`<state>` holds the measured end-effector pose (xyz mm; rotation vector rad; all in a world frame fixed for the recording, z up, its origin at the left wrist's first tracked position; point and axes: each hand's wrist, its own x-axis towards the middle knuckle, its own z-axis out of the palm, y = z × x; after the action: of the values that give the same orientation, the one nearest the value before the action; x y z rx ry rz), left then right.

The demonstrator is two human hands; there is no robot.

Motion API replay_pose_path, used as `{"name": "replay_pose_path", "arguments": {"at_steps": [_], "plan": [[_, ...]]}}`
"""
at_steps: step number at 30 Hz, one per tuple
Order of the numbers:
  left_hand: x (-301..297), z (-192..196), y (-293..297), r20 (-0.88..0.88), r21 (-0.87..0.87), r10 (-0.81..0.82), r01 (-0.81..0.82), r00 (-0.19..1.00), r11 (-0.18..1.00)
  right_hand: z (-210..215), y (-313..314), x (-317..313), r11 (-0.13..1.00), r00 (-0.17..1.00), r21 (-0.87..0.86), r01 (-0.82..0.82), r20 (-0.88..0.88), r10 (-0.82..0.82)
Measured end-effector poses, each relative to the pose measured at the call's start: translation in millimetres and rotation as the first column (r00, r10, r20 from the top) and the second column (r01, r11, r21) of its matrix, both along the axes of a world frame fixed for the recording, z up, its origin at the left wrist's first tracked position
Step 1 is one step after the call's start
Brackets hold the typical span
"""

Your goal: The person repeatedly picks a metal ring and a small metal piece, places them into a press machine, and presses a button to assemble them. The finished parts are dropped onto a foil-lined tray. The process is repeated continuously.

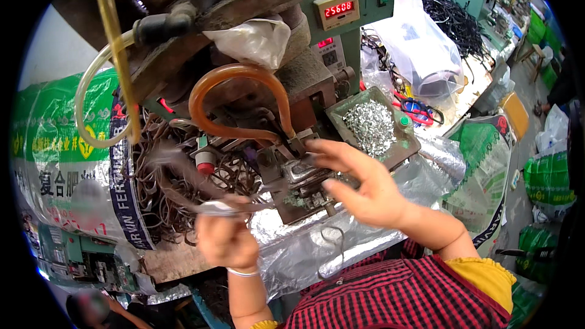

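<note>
Blurred strap sits gripped in the left hand, left of the metal fixture, while the right hand hovers at that fixture, fingers parted: best steady the strap first and keep fingertips well clear!

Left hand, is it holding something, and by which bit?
The left hand seems to hold a blurred strip in its fingers; blur hides which part.

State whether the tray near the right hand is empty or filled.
Partly filled: small silvery pieces lie heaped in the tray, leaving bare strips along its edges.
</note>
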<state>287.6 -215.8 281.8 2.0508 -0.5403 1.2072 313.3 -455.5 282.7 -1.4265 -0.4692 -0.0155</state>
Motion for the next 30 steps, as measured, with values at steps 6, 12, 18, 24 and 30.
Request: {"name": "replay_pose_path", "arguments": {"at_steps": [6,12,18,24,30], "plan": [[19.6,-22.5,-44.5,0.138,0.233,-0.13,0.096,0.982,0.968,-93.9,-69.6,51.2,0.186,0.673,-0.675,0.714,0.588,-0.449],[27.7,-22.7,-48.4,0.123,0.285,-0.137,0.098,0.983,0.953,-99.5,-75.0,64.3,0.371,0.621,-0.499,0.783,0.598,-0.506],[28.9,-31.7,-49.4,0.157,0.28,-0.173,0.124,0.972,0.952,-82.8,-81.1,77.4,0.446,0.613,-0.421,0.79,0.513,-0.601],[30.0,-33.5,-45.0,0.088,0.292,-0.249,0.214,0.964,0.932,-89.0,-71.5,66.1,0.412,0.599,-0.442,0.797,0.668,-0.442],[21.0,-47.3,-40.7,0.107,0.195,-0.243,0.22,0.964,0.956,-94.6,-62.2,69.1,0.28,0.644,-0.58,0.765,0.677,-0.356]]}}
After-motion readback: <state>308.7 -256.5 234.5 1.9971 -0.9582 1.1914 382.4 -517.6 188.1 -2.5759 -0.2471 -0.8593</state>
